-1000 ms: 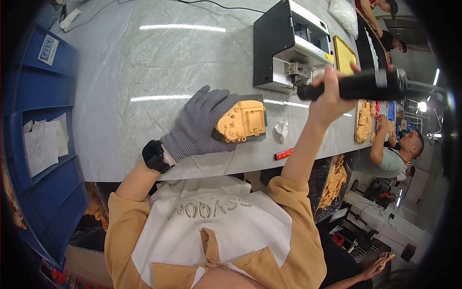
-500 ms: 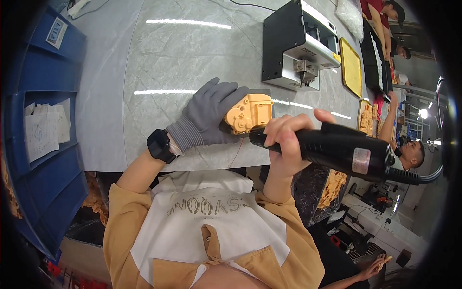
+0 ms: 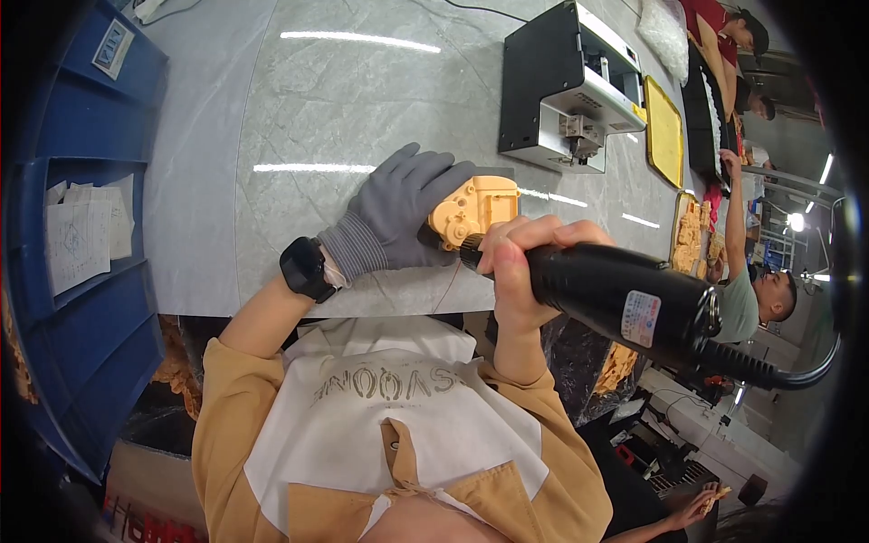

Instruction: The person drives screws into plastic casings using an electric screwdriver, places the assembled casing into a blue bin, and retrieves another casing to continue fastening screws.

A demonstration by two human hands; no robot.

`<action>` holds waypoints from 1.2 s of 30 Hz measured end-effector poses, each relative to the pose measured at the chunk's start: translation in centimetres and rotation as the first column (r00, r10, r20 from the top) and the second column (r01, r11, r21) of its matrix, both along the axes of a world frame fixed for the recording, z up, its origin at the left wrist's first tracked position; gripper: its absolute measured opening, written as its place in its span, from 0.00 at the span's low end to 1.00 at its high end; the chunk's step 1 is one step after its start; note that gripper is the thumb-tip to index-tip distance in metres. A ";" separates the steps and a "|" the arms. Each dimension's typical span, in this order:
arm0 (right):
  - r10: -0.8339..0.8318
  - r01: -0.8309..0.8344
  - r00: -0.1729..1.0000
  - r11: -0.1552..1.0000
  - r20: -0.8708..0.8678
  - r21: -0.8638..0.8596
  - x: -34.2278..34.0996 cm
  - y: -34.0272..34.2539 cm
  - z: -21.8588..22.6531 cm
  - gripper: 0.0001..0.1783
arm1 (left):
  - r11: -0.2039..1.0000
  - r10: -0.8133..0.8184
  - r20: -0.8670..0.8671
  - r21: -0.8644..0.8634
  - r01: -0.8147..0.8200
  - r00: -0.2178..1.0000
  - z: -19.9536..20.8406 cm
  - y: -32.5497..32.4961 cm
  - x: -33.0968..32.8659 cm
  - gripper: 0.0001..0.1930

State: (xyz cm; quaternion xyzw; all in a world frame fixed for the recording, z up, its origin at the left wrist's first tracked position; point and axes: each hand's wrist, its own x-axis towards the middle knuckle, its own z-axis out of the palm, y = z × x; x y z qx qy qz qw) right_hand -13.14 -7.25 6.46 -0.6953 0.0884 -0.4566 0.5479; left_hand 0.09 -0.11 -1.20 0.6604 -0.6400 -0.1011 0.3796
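My left hand [image 3: 403, 210], in a grey knitted glove, grips the left side of an orange-yellow moulded plastic housing [image 3: 457, 217] on the grey table. Round bosses and a rectangular recess show on the housing's upper face. My right hand [image 3: 525, 267], bare, is wrapped round a thick black electric screwdriver [image 3: 615, 290] with a ribbed collar and a cable at its rear. Its front end is at the housing's near edge; the bit is hidden, so contact cannot be made out.
A black-and-white benchtop machine [image 3: 566, 90] stands beyond the housing to the right, beside a yellow tray [image 3: 663, 131]. Blue bins [image 3: 86, 299] with papers line the left. Orange parts [image 3: 690, 235] lie further right, where other people work.
The screwdriver's rear end has swung downward and its front end has shifted slightly left along the housing. My left hand keeps its hold on the housing.
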 end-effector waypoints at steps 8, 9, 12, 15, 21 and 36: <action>0.111 -0.114 0.993 0.989 -0.038 -0.092 -0.6 -1.0 0.3 0.30 | 1.000 0.003 0.002 -0.010 -0.003 1.000 -0.4 0.1 -0.1 0.47; 0.157 -0.154 0.986 0.986 0.047 -0.056 -0.5 -1.3 0.5 0.32 | 1.000 0.013 0.001 -0.022 -0.013 1.000 -0.6 0.0 -0.1 0.48; -0.101 0.081 0.940 0.994 0.326 0.075 -0.5 -4.1 3.4 0.35 | 0.999 0.015 0.014 0.033 -0.015 1.000 0.2 -0.2 -0.3 0.48; -0.391 0.396 0.879 0.918 0.271 0.039 1.5 -10.3 4.9 0.32 | 0.999 0.027 0.037 0.024 -0.028 0.999 0.0 -0.1 -0.3 0.48; -0.524 0.526 0.851 0.847 0.040 -0.075 3.2 -14.5 2.9 0.23 | 0.999 0.017 0.044 0.029 -0.018 0.999 -0.1 -0.1 -0.3 0.48; -0.095 0.092 0.995 0.994 0.041 0.054 3.3 -3.6 2.3 0.30 | 0.998 -0.001 0.004 0.059 0.001 1.000 0.4 -0.2 0.0 0.50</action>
